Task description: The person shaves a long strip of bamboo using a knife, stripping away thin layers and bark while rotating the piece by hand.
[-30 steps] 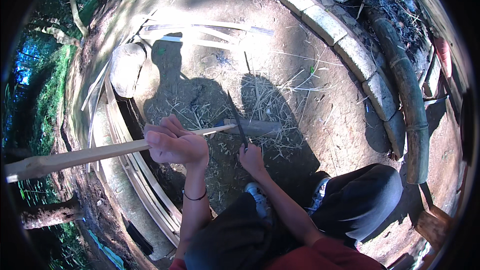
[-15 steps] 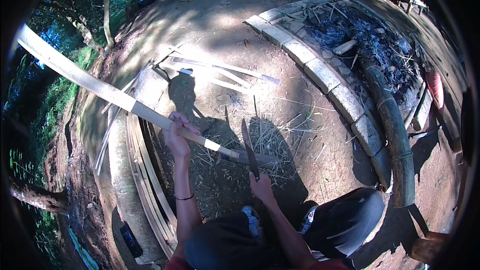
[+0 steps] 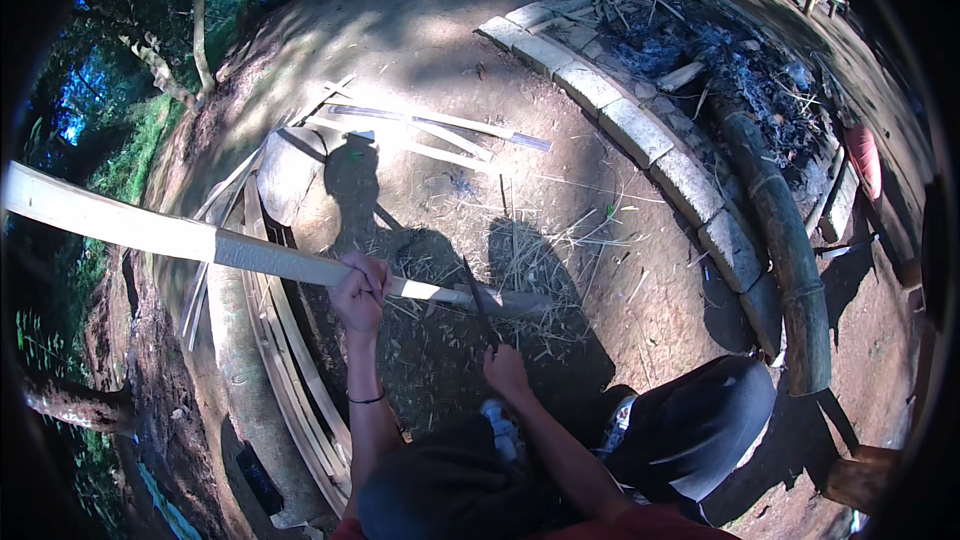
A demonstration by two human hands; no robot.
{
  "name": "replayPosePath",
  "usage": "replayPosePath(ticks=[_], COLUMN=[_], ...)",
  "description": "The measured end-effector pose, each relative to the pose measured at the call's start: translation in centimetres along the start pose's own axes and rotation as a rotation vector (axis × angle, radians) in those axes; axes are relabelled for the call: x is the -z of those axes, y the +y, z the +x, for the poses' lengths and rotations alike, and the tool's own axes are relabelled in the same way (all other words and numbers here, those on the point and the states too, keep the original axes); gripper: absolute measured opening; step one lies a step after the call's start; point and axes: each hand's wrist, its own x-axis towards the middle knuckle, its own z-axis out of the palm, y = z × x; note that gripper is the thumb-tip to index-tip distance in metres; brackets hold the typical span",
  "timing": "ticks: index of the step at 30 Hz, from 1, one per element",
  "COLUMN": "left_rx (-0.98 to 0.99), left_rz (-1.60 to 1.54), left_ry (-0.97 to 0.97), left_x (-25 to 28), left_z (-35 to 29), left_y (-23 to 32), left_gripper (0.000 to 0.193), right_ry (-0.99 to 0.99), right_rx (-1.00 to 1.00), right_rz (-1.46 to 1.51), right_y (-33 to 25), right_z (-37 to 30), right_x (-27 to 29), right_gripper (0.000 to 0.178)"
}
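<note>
Long pale bamboo strip [image 3: 150, 232] slanting across the dirt ground [image 3: 560, 240], clenched near its lower end by left hand [image 3: 360, 290]. Dark blade [image 3: 478, 305] just right of those fingers, touching the strip, gripped by right hand [image 3: 505, 370]. Further split strips [image 3: 290, 380] lying below left; stone-edged ash pit [image 3: 720, 70] well beyond.

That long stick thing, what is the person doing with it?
A person crouches on bare dirt and grips a long split bamboo strip in the left hand. The right hand holds a dark knife, its blade set against the strip near the end that rests on the ground. More bamboo strips lie stacked to the person's left, and an ash-filled fire pit edged with stone blocks sits ahead.
</note>
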Motion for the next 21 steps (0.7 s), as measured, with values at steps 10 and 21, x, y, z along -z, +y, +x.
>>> replayPosePath(ticks=[10, 21], left_rx=[-0.031, -0.047], left_rz=[0.053, 0.058], left_ry=[0.204, 0.205], left_x=[-1.1, -1.8], left_z=[-0.5, 0.0], left_y=[-0.9, -0.3], left_gripper=[0.021, 0.019], right_ry=[0.107, 0.048], right_rx=[0.043, 0.029], right_rz=[-0.063, -0.04], right_y=[0.2, 0.3], right_z=[2.1, 4.2], right_x=[-3.0, -3.8], right_gripper=[0.036, 0.033])
